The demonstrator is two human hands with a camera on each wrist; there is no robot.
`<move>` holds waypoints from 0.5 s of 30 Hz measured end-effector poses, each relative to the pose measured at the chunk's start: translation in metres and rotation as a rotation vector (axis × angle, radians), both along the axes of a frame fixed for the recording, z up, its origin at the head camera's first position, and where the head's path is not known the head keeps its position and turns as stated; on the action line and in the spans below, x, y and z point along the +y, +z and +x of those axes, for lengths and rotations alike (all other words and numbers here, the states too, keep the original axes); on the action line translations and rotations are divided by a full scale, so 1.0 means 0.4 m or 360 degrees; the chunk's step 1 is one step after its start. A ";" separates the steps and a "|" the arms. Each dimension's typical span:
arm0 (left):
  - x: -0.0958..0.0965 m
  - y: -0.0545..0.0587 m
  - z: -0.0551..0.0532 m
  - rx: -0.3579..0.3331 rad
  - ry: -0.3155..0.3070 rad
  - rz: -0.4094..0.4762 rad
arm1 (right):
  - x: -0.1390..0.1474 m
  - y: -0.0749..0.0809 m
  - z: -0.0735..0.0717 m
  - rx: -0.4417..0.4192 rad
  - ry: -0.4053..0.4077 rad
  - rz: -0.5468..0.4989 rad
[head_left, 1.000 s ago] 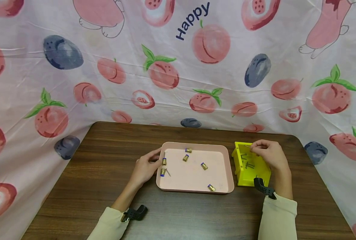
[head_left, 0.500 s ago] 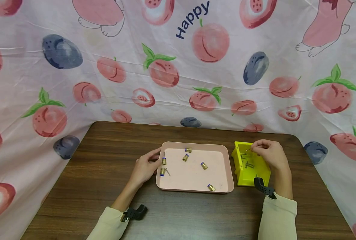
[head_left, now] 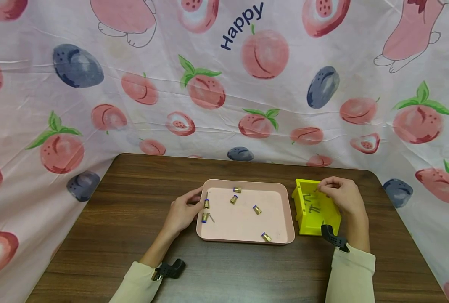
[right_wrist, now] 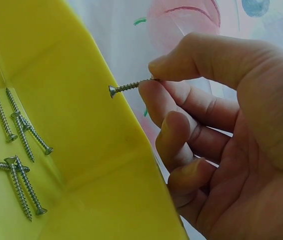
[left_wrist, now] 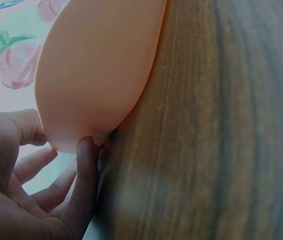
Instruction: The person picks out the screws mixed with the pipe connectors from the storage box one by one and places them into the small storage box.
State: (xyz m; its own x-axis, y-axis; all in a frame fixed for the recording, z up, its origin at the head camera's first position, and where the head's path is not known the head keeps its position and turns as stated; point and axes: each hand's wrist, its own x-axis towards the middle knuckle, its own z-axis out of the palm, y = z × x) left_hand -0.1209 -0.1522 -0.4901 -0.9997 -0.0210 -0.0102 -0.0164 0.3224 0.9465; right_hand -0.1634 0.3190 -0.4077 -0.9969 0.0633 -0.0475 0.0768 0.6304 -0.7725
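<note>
My right hand pinches a screw between thumb and forefinger above the yellow bin. The screw's flat head points away from the fingertips, and its tip is hidden between them. More silvery screws lie loose on the bin's floor. With thumb and fingers, my left hand grips the left edge of a shallow pink tray. Several brass fittings with blue rings lie scattered in the tray. By its left wall, a thin screw rests beside one fitting.
Tray and bin stand side by side on a dark wood-grain table, a narrow gap between them. A fruit-printed cloth hangs behind the table. Each wrist wears a black camera mount.
The screw in my right hand has turned within the fingertips, its free end swinging from leftward to slightly downward. My left hand and the tray stay where they were.
</note>
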 end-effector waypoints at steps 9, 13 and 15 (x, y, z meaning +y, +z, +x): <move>-0.017 -0.051 -0.025 -0.0073 -0.0007 -0.0009 | 0.003 -0.002 0.001 -0.0016 -0.0001 0.0049; -0.029 -0.092 -0.038 0.0020 -0.0037 0.0033 | 0.002 -0.002 0.001 -0.0007 0.0000 0.0063; -0.022 -0.059 -0.023 0.0062 -0.0046 0.0014 | 0.001 -0.001 0.001 -0.0012 -0.0006 0.0064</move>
